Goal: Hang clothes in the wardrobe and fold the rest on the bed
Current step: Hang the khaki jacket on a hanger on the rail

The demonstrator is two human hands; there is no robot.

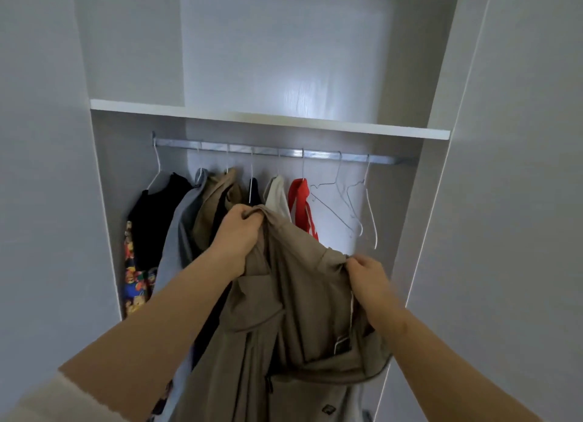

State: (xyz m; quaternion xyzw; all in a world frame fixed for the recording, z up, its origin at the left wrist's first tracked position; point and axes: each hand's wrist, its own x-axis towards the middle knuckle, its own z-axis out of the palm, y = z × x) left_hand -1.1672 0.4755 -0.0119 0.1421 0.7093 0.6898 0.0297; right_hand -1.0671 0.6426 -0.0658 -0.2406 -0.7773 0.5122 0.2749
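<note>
I hold a khaki coat (299,295) up in front of the open wardrobe. My left hand (238,232) grips one bunched upper edge of it, raised toward the hanging clothes. My right hand (367,278) grips the other side, lower and to the right. The coat hangs down between my arms to the bottom of the view. Behind it a metal rail (284,152) carries several garments on wire hangers: black (157,216), grey (186,226), tan (217,197), white (277,194) and red (301,200). Two empty wire hangers (353,200) hang at the rail's right end.
A white shelf (268,118) runs just above the rail. The wardrobe's side panels (441,200) and open doors stand to the left and right. A patterned colourful garment (135,279) hangs low at the far left.
</note>
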